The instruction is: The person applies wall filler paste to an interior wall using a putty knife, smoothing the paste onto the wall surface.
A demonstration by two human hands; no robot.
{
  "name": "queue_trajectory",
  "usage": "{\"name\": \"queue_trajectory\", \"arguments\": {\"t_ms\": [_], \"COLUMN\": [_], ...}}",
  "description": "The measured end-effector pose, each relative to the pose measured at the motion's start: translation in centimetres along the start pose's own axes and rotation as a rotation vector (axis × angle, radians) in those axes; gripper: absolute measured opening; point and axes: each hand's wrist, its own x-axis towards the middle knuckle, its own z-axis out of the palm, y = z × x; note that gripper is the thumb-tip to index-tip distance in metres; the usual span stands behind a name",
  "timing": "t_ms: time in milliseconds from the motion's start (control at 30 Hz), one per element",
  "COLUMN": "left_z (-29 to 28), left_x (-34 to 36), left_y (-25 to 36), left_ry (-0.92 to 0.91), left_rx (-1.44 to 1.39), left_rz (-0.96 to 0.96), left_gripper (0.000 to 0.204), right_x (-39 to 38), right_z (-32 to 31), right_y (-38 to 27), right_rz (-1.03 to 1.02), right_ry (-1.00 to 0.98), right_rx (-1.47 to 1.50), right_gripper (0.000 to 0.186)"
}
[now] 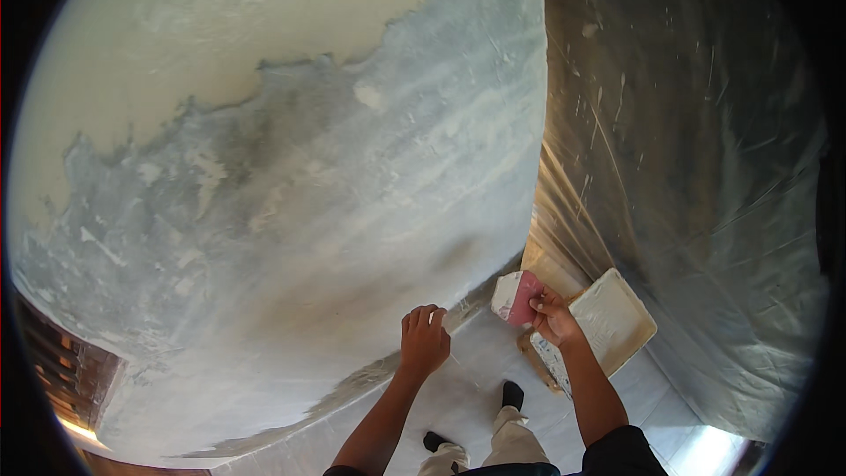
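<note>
My right hand (553, 317) is closed around a pink putty spreader (526, 298) whose broad left end is coated with white putty. Just beside and below that hand lies a shallow rectangular tray (650, 328), smeared inside with white putty. My left hand (426, 339) hangs close to the lower part of the wall (335, 211), its fingers loosely bent and nothing visible in them. Whether it touches the wall I cannot tell. Grey-white filler covers much of the wall, with a ragged edge against the pale yellowish surface above.
Translucent plastic sheeting (670, 150) hangs down on the right, spotted with white. More sheeting covers the floor (480, 357) around my dark-socked feet (512, 395). Dark wooden slats (57, 361) show at the far left, beside the wall's lower corner.
</note>
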Motion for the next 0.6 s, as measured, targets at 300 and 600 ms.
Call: {"name": "queue_trajectory", "arguments": {"t_ms": [300,600], "left_z": [-11.9,-22.7], "left_x": [1.7,2.5], "left_y": [-3.5,-6.1], "left_ry": [0.312,0.558], "left_rx": [0.064,0.226], "left_rz": [0.133,0.239], "left_gripper": [0.039,0.038], "right_x": [2.1,2.4], "right_z": [15.2,32.5], "right_y": [-1.6,-3.4], "right_rz": [-0.094,-0.393], "right_ry": [-0.223,-0.381], "right_rx": [-0.034,-0.173], "right_gripper": [0.04,0.027]}}
